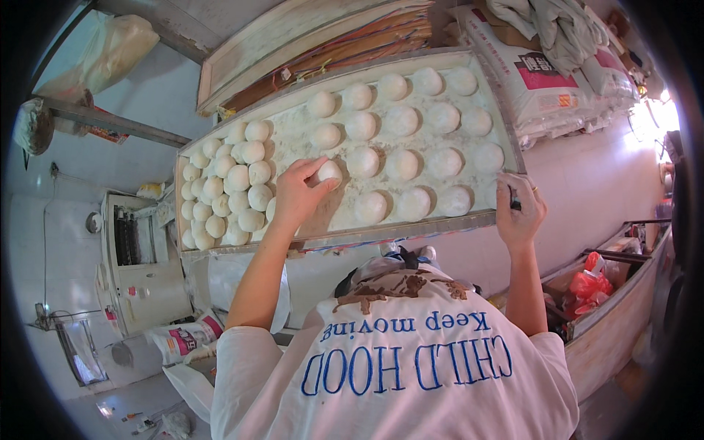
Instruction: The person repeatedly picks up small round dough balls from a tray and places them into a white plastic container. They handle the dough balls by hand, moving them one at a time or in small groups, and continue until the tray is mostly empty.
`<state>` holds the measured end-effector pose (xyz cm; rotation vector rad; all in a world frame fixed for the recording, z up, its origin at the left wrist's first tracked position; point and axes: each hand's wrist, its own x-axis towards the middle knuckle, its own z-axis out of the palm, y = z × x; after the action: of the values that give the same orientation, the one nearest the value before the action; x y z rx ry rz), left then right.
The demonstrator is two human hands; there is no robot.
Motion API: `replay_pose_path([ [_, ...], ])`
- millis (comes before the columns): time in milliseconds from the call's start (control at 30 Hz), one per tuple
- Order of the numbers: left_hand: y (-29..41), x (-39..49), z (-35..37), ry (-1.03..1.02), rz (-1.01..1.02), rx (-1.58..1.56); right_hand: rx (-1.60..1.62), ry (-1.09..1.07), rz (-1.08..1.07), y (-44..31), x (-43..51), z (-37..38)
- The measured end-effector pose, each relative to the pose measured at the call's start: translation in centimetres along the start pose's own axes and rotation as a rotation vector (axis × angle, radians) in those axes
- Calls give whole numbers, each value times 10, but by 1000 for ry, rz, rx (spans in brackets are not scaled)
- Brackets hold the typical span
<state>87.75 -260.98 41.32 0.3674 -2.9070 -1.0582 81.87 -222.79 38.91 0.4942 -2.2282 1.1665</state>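
A shallow wooden tray [385, 230], dusted with flour, spans the space before me. My left hand [297, 192] pinches a pale round dough ball [330, 172] between thumb and fingers, near the tray's middle. To its right, several floured dough balls [401, 165] sit apart in loose rows. Left of the hand, many more dough balls [224, 166] lie crowded together, some touching; my hand and wrist partly cover those nearest. My right hand [520, 206] grips the tray's near right corner, its thumb on the inner side. A dough ball beside that thumb is mostly hidden.
Behind the tray lean wooden boards [308, 44] and more trays. Printed sacks [539, 77] are piled at the far right. A white machine [146, 264] stands on the left. At lower right, a wooden box [610, 330] holds a red plastic bag [591, 283].
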Motion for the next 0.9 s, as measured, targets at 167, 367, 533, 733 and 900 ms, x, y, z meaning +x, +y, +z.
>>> replay_pose_path([
  [167,-41,-20,-35,278,73,58,26,-6,0,1,-2,-2],
  [367,-43,-85,-55,140,198,538,30,-4,-51,4,-3,-1],
  [533,-15,-89,-34,257,-34,372,37,-27,-72,8,-4,-2],
  [733,-21,-75,-25,91,-206,81,50,-49,-90,7,-2,-5],
  [900,1,-63,0,-43,-218,-321,61,-39,-132,6,-2,-5],
])
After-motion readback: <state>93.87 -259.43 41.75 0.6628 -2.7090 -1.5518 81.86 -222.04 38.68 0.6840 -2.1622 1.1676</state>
